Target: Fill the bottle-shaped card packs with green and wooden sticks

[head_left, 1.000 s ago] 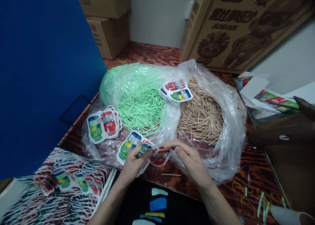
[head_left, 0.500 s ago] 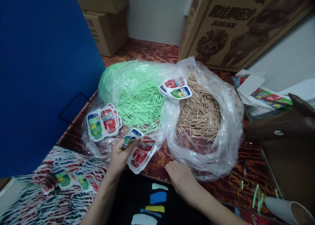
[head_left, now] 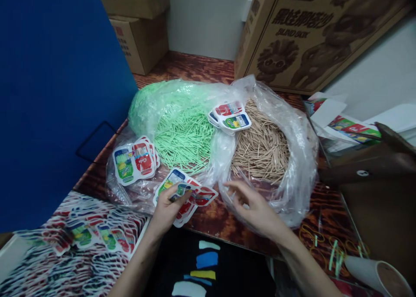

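Note:
My left hand (head_left: 167,208) is closed on a fanned stack of small printed cards (head_left: 186,195) with red, green and blue drink pictures. My right hand (head_left: 255,206) hovers just right of the cards, fingers apart, at the near edge of the clear bag of tan wooden sticks (head_left: 263,150); it seems to hold nothing. A bag of green sticks (head_left: 182,134) lies to the left of the tan ones. More card stacks rest on the bags: one at the left (head_left: 134,160), one on top between the bags (head_left: 230,117).
A blue panel (head_left: 55,89) stands at the left. Cardboard boxes (head_left: 308,33) stand behind the bags. A tray of many cards (head_left: 81,240) lies at lower left. Rubber bands (head_left: 328,243) and a paper cup (head_left: 380,277) sit at lower right.
My right hand dropped to the table edge, then rose back toward the tan-stick bag. My left hand kept the cards, shifting them slightly.

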Tool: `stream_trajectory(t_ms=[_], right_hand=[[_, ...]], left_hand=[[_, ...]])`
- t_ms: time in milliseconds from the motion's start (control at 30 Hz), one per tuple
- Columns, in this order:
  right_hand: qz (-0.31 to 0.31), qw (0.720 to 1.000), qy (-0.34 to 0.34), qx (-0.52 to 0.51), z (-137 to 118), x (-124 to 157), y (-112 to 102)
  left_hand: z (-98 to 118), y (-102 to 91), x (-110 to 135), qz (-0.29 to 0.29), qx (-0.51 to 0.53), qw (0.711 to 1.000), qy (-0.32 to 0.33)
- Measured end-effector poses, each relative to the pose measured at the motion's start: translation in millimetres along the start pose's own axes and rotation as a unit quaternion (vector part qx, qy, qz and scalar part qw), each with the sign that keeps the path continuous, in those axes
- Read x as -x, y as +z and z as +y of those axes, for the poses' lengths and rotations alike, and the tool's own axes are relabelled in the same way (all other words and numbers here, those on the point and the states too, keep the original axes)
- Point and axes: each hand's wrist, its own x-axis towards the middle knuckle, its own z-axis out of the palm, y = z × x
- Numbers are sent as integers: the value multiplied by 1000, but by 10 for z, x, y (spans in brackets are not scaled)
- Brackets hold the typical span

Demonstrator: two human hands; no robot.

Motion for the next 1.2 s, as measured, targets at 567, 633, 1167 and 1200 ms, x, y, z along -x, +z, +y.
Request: stream_trajectory(t_ms=[567, 633, 1167, 1200], right_hand=[[170, 974, -150, -17, -452, -250, 200], [179, 972, -152, 2, -408, -244, 229], [65, 984, -82, -144, -288, -704, 352], [78, 986, -73, -129, -257, -808, 398]], left_hand=[[50, 124, -28, -18, 3, 999, -26], [51, 130, -39, -17, 20, 999, -33], [123, -372, -153, 158, 136, 976, -65], [120, -511, -205, 192, 143, 969, -65]])
